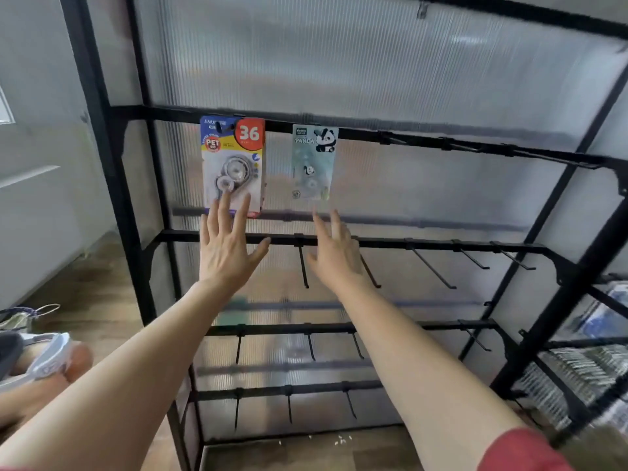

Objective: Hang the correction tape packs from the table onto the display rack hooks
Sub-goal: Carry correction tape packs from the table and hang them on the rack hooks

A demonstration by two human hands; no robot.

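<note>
Two packs on the top bar of the display rack (339, 241), blue PET pack (233, 164) under left hand (226, 253) with fingers spread wide, panda pack (313, 163) above right hand (334, 254), fingers loose, holding nothing

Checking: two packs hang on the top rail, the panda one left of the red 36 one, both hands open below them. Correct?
Not quite. The head view shows the panda pack hanging right of the red 36 pack, not left. The rest holds: both hang on the top rail, with the left hand and right hand open below them.
</note>
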